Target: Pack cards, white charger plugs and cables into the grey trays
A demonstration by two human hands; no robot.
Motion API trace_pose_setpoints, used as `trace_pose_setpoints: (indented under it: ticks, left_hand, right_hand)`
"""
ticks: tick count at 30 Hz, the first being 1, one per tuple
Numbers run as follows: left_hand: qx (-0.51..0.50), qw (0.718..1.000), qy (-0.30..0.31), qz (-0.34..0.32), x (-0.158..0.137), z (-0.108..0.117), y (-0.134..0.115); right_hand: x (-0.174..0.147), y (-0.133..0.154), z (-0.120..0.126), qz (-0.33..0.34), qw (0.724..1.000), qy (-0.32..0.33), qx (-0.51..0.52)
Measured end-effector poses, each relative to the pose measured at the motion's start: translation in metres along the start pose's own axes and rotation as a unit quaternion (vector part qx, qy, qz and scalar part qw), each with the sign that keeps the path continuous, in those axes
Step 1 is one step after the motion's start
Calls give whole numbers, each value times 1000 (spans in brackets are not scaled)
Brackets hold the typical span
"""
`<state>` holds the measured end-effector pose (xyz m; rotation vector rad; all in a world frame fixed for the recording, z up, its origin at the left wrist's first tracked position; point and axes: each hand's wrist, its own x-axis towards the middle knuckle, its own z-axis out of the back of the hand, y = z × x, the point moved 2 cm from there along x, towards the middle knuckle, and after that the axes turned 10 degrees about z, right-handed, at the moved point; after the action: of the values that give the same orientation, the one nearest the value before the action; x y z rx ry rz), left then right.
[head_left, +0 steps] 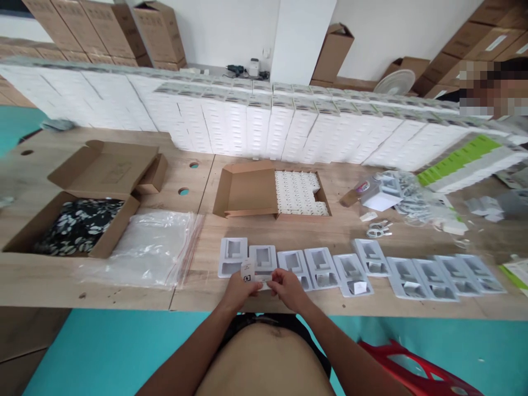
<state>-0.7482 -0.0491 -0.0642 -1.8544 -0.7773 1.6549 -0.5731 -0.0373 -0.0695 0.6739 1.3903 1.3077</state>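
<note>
My left hand (237, 291) is closed around a white printed card (246, 270) with a dark symbol on it. At the front of the table, my right hand (289, 287) pinches the end of a small white piece (264, 279) that lies between both hands; its kind is too small to tell. Just beyond the hands is a white plastic tray (263, 254), partly covered by them. Another tray (234, 248) lies to its left, and several more, such as this tray (323, 259), run off to the right. Some of those hold small white or clear items.
Beyond the trays stands an open carton (247, 190) with rows of small white items. At left are clear plastic bags (148, 247) and a box (124, 217) of black-and-white packets. Cables (379, 229) lie at right. Stacked white boxes (235, 129) line the back; a person (503, 88) is far right.
</note>
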Motion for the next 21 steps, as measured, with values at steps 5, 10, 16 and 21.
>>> trace_pose_setpoints:
  ticks: [5, 10, 16, 21]
  left_hand:
    - [-10, 1000, 12, -7, 0, 5, 4]
    - [-28, 999, 25, -29, -2, 8, 7]
    - [-35, 998, 43, -10, -3, 7, 11]
    - [-56, 997, 14, 42, 3, 9, 13]
  right_hand:
    - [2, -3, -10, -6, 998, 24, 56]
    - [-2, 4, -17, -14, 991, 83, 101]
    - [-8, -7, -14, -55, 990, 110, 72]
    - [3, -12, -1, -27, 987, 38, -152]
